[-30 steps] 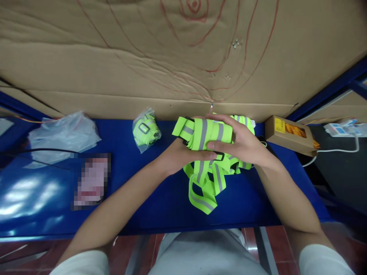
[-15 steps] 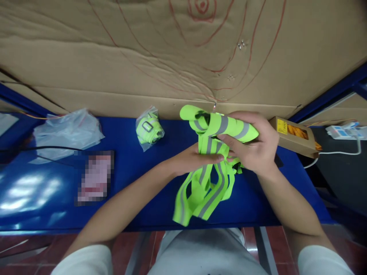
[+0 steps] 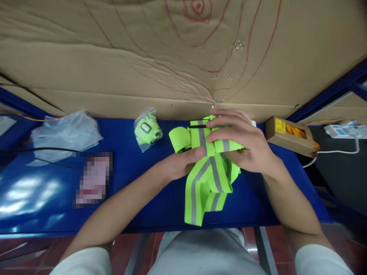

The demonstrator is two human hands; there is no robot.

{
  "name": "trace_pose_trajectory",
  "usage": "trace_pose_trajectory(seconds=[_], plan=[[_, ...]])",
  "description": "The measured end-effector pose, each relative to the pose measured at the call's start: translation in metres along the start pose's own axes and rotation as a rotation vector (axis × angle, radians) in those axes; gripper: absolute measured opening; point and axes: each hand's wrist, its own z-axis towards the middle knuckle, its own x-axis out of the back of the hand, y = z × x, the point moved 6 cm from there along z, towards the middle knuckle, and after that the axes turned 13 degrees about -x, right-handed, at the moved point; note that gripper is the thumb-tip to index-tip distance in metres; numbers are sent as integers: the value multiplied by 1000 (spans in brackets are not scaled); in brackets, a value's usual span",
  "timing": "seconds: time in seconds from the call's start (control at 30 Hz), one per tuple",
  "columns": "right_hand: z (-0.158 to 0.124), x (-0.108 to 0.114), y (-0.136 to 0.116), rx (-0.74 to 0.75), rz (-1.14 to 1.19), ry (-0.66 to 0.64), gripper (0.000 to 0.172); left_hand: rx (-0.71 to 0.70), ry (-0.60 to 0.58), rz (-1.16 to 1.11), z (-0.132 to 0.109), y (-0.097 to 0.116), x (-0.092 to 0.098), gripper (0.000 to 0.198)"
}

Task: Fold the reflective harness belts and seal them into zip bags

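A neon yellow-green reflective strap (image 3: 197, 187) with grey stripes is bundled between both hands above the blue table. My left hand (image 3: 183, 162) grips the bundle from the left, its thumb lying across the front and the other fingers hidden behind. My right hand (image 3: 243, 139) wraps over the top and right side, fingers bent across the rolled part. A black buckle (image 3: 197, 124) shows at the top of the bundle, by the right fingertips. Loose loops hang down below both hands. To the left stands a similar strap rolled up in a clear bag (image 3: 147, 130).
Clear plastic bags (image 3: 65, 131) lie at the back left of the blue table (image 3: 137, 214), near a black cable and a pixelated pink item (image 3: 94, 177). A cardboard box (image 3: 291, 135) with orange contents and a white power strip (image 3: 342, 130) are at the right. A cardboard wall (image 3: 129, 68) rises behind.
The rolled part has turned, and the black buckle now shows on top. My right hand has moved over the bundle with its fingers across it. The hanging loops have shifted and drawn closer together.
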Motion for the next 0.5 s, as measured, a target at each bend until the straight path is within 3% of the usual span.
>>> trace_pose_trajectory(seconds=[0.1,0.2,0.27,0.37,0.43,0.5], plan=[[2,-1,11,-134,197,-215,40,32,127,-4,1,0,3,55],[2,3,32,-310,430,-137,44,-43,251,106,3,4,13,50],[-1,-2,48,-452,489,-90,52,-98,208,189,5,5,15,50],[-5,-18,61,-608,454,-148,63,-152,105,290,6,5,17,47],[-6,-22,60,-622,449,-130,64,-160,94,298,6,3,19,46],[-4,-20,52,-575,436,-52,60,-83,98,181,6,-5,18,50]])
